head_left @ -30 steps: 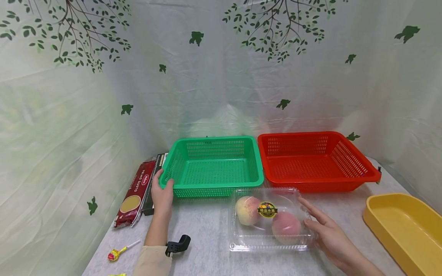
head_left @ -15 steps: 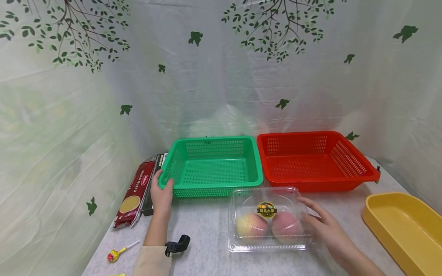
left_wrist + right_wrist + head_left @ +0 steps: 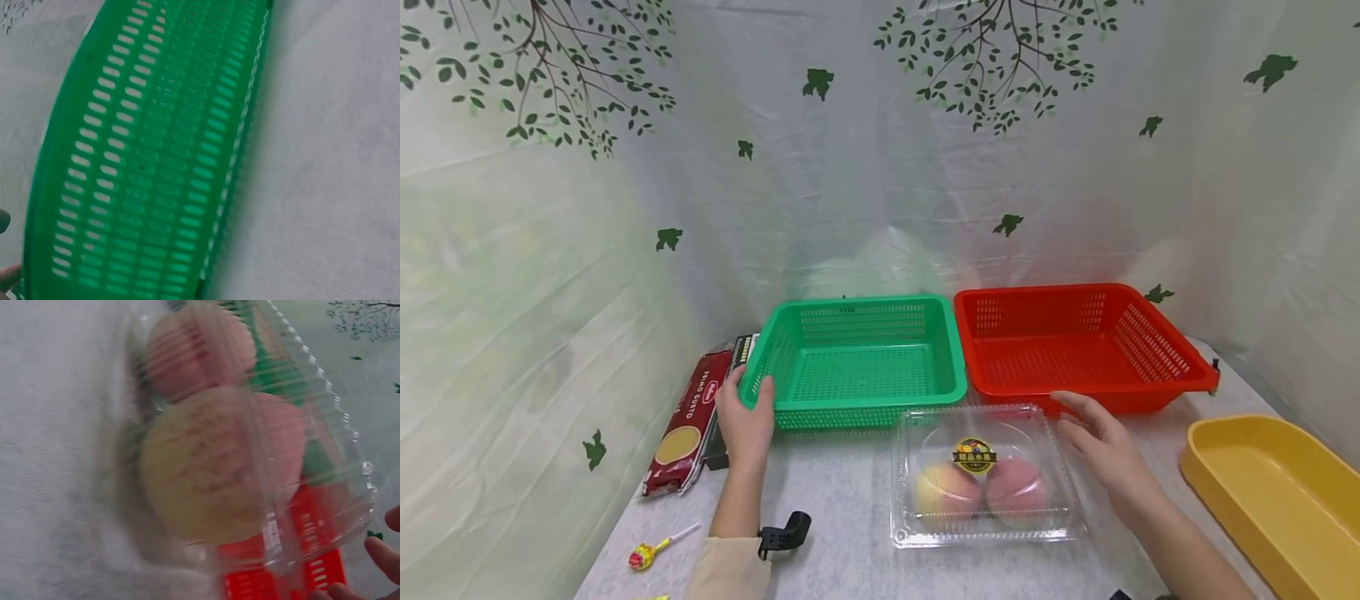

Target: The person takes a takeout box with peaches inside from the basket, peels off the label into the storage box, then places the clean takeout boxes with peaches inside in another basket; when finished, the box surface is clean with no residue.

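Observation:
A clear plastic clamshell box [image 3: 985, 533] with a fruit label lies on the table, holding a yellow-pink peach [image 3: 946, 490] and a pinker peach [image 3: 1015, 486]. My right hand [image 3: 1108, 454] hovers just right of the box, fingers relaxed and holding nothing. In the right wrist view its fingertips [image 3: 381, 553] are apart from the box. My left hand [image 3: 747, 425] is at the front left corner of the green basket [image 3: 868, 417], thumb and fingers spread. In the left wrist view two fingertips [image 3: 7, 278] show beside the basket's rim; whether they touch it is unclear.
A red basket [image 3: 1082, 400] stands right of the green one, and a yellow tray [image 3: 1277, 500] sits at the right edge. To the left lie a dark red food packet [image 3: 688, 433], a black box [image 3: 717, 450] and a lollipop [image 3: 651, 552].
The yellow-pink peach has rolled toward the near side of the box. My right hand has let go of the box and moved off it. My left hand has shifted slightly left.

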A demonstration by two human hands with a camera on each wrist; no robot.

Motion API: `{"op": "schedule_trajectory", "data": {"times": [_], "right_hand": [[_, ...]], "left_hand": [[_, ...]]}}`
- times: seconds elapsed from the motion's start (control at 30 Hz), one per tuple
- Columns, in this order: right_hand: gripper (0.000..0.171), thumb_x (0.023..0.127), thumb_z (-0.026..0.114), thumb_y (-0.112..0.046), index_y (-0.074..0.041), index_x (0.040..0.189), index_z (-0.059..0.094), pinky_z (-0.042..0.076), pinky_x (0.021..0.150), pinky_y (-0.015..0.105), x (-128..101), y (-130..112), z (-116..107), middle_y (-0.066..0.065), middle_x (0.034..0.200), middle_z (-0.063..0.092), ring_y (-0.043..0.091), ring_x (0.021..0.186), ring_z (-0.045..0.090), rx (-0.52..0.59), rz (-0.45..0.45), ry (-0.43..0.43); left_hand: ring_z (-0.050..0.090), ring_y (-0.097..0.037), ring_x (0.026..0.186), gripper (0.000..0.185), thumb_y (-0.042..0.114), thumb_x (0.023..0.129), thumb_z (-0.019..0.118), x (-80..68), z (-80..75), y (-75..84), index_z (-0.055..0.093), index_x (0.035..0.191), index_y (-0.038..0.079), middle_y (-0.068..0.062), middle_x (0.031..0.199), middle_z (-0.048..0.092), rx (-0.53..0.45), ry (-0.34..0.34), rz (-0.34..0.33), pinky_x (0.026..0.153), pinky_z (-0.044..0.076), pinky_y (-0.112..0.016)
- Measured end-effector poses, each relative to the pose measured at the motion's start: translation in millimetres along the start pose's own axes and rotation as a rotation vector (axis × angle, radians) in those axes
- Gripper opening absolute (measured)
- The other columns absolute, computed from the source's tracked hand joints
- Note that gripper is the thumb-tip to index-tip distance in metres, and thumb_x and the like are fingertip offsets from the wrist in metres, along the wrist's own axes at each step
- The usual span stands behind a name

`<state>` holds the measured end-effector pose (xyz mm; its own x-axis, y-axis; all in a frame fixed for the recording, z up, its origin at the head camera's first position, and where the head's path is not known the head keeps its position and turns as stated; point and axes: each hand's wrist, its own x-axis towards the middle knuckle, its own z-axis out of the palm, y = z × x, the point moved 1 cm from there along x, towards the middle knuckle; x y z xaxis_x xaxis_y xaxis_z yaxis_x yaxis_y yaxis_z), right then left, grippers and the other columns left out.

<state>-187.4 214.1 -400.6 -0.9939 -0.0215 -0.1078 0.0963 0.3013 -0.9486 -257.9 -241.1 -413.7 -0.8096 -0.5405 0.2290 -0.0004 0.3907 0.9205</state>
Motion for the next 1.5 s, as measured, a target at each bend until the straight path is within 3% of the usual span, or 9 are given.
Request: {"op": "schedule_trajectory", "data": {"times": [0.13,0.27,0.47,0.67,0.83,1.0,1.1,1.3,1.5], "right_hand": [[0.058,0.104,0.049,-0.039,-0.017,0.155,0.031,0.034,0.118,0.056,3,-6,-1,0.014,0.16,0.034,0.034,0.143,0.036,0.055,0.018,0.001],[0.053,0.104,0.049,-0.034,-0.016,0.152,0.036,0.038,0.116,0.054,2,-12,4,0.013,0.157,0.038,0.03,0.139,0.039,-0.003,0.005,0.017],[0.048,0.103,0.051,-0.038,-0.017,0.146,0.046,0.044,0.111,0.053,1,-24,9,0.011,0.152,0.047,0.028,0.134,0.046,-0.057,-0.118,0.045],[0.04,0.102,0.056,-0.032,-0.017,0.139,0.053,0.053,0.102,0.05,5,-42,18,0.012,0.145,0.054,0.032,0.13,0.051,-0.099,-0.267,-0.034],[0.044,0.097,0.064,-0.029,-0.021,0.14,0.054,0.056,0.098,0.047,8,-52,24,0.01,0.143,0.057,0.039,0.13,0.053,-0.174,-0.386,-0.25],[0.047,0.097,0.065,-0.025,-0.02,0.141,0.053,0.055,0.095,0.028,11,-60,27,0.009,0.141,0.058,0.038,0.128,0.055,-0.252,-0.471,-0.405],[0.045,0.098,0.064,-0.023,-0.017,0.141,0.053,0.056,0.094,0.029,14,-61,33,0.011,0.14,0.059,0.036,0.125,0.058,-0.294,-0.469,-0.428],[0.043,0.095,0.067,-0.021,-0.015,0.137,0.058,0.056,0.094,0.048,17,-54,43,0.013,0.133,0.064,0.034,0.118,0.062,-0.398,-0.482,-0.391],[0.043,0.092,0.071,-0.02,-0.012,0.133,0.064,0.057,0.089,0.041,20,-44,47,0.01,0.125,0.068,0.028,0.111,0.062,-0.467,-0.515,-0.352]], "left_hand": [[0.038,-0.033,0.141,0.048,0.027,0.1,0.059,-12.3,4.4,21.9,0.048,0.144,0.011,-0.014,0.15,0.042,-0.004,0.047,0.14,0.117,0.032,-0.06],[0.043,-0.028,0.14,0.038,0.013,0.098,0.061,-32.1,9.1,51.4,0.057,0.136,0.01,-0.01,0.144,0.052,-0.081,0.075,0.325,0.116,0.034,-0.057],[0.044,-0.023,0.14,0.032,0.002,0.096,0.058,-64.3,21.6,79.6,0.063,0.128,0.006,-0.007,0.146,0.052,-0.23,-0.01,0.509,0.115,0.037,-0.048],[0.058,-0.021,0.126,0.033,0.003,0.097,0.058,-91.6,37.4,80.1,0.061,0.13,0.01,-0.005,0.14,0.055,-0.276,-0.195,0.504,0.1,0.052,-0.03],[0.067,-0.024,0.114,0.033,0.002,0.097,0.059,-111.0,46.3,65.7,0.062,0.128,0.013,-0.005,0.129,0.065,-0.279,-0.324,0.398,0.095,0.056,-0.034],[0.066,-0.027,0.114,0.03,0.002,0.096,0.06,-120.7,52.9,55.9,0.063,0.125,0.011,-0.008,0.128,0.067,-0.257,-0.405,0.339,0.097,0.055,-0.036],[0.064,-0.027,0.117,0.032,0.004,0.096,0.061,-122.7,56.5,51.7,0.062,0.127,0.011,-0.009,0.129,0.065,-0.233,-0.464,0.315,0.1,0.054,-0.037],[0.06,-0.027,0.12,0.035,0.01,0.095,0.064,-126.2,62.8,44.2,0.063,0.129,0.014,-0.006,0.13,0.062,-0.167,-0.555,0.323,0.101,0.052,-0.049],[0.053,-0.029,0.129,0.037,0.02,0.094,0.067,-129.9,66.0,39.4,0.063,0.131,0.023,-0.003,0.139,0.057,-0.09,-0.589,0.32,0.104,0.046,-0.058]]}}
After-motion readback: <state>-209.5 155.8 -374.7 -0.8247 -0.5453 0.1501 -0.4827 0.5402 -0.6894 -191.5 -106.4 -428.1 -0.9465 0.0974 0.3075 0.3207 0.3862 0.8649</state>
